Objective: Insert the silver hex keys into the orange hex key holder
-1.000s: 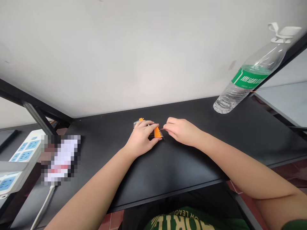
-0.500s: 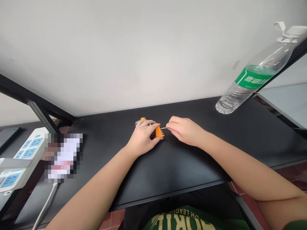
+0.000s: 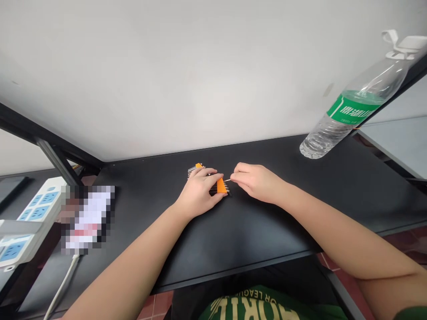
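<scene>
A small orange holder point(image 3: 220, 185) with several thin dark metal rods in it lies on the black desk point(image 3: 253, 231), near the back middle. My left hand point(image 3: 199, 192) lies over the holder, fingers curled down on it and pinning it. My right hand point(image 3: 255, 181) is just to the right, its fingers pinched on the end of one thin metal rod point(image 3: 227, 180) that sticks out of the holder's right end. Much of the holder is hidden under my left fingers.
A clear plastic water bottle point(image 3: 347, 111) with a green label stands at the desk's back right. A blurred-out phone point(image 3: 87, 218) with a white cable lies at the left, beside a white and blue power strip point(image 3: 25, 222). A white wall rises behind the desk.
Both hands stay on the holder and rod with barely any shift; the pinched rod end sits at about the same spot.
</scene>
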`<action>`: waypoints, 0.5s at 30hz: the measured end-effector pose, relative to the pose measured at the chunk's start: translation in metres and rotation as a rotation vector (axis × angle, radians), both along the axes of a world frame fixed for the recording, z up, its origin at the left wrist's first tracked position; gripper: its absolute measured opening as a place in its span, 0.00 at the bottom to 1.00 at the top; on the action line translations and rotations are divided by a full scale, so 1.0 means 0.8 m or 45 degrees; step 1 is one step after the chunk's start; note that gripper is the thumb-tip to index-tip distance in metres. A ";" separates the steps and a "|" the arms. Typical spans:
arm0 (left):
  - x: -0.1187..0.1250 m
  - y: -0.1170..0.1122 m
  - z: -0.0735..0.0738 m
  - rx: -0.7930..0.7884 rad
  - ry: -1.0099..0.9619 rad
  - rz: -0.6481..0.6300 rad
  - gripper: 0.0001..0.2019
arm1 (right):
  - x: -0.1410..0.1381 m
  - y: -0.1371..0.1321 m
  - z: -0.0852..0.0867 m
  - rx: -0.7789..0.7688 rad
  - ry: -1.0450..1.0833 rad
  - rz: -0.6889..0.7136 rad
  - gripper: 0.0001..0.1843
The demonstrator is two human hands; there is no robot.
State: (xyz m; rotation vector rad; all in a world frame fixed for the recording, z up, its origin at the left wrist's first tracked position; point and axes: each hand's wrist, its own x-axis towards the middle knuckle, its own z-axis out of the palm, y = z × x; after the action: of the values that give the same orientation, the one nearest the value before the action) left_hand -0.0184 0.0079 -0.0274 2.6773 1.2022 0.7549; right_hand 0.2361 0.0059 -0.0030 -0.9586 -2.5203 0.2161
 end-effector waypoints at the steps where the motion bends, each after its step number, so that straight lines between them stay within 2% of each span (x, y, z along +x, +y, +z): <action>1: 0.000 0.000 0.000 -0.009 0.001 -0.002 0.23 | 0.000 0.000 0.000 -0.011 -0.005 0.000 0.15; 5: 0.001 -0.001 0.001 -0.033 -0.005 0.002 0.23 | -0.002 0.001 -0.005 -0.088 0.052 0.019 0.14; 8: 0.001 -0.002 0.002 -0.032 0.014 -0.001 0.22 | -0.007 0.004 -0.013 -0.196 0.230 0.074 0.12; 15: 0.003 -0.005 0.006 -0.065 0.031 -0.033 0.21 | -0.023 0.009 -0.030 -0.627 0.589 -0.007 0.09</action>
State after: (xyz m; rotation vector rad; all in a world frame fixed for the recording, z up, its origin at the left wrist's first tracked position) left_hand -0.0160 0.0041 -0.0226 2.6632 1.1728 0.6808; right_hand 0.2176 0.0129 -0.0271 -0.9516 -2.0667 0.9719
